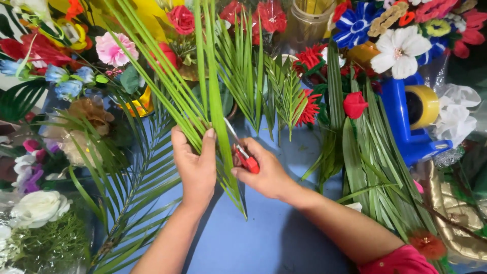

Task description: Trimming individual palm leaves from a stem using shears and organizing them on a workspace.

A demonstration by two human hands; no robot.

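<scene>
The left hand (195,165) has its grip closed around a bundle of long green palm leaves (205,86), thumb pressed on the front; the leaves fan upward from the grip and a few tips hang below it. Just to the right of that grip, the right hand (266,172) holds red-handled scissors (244,157) clasped in its fingers, blades touching the leaves. Under both hands lies the blue tabletop (264,233). A palm frond (132,187) lies left of the grip.

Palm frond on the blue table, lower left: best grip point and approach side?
Grip the palm frond by its bare central stem near the lower end, coming from above. Leaflets fan out sideways and would bend; the stem is its one firm line. Both hands are busy with other leaves.
</scene>
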